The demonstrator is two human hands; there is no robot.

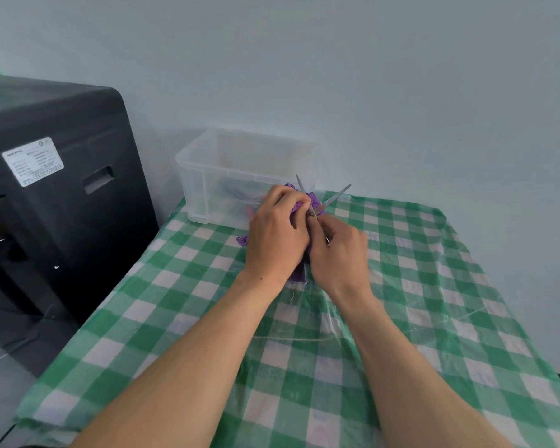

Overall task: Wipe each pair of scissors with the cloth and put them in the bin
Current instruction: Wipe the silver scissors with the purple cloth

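My right hand (338, 250) grips the handles of a pair of metal scissors (332, 198), whose two blades are spread apart and point up and away. My left hand (277, 234) is closed around a purple cloth (299, 206) pressed against the scissors near the pivot; part of the cloth hangs below my hands. Both hands are held over the far middle of the table, just in front of a clear plastic bin (207, 176). Through the bin's wall I make out at least one more pair of scissors (236, 190) lying inside.
The table wears a green and white checked cloth (417, 286) with a clear plastic sheet over it. A large black machine (55, 189) stands close to the table's left edge. A pale wall rises right behind the bin.
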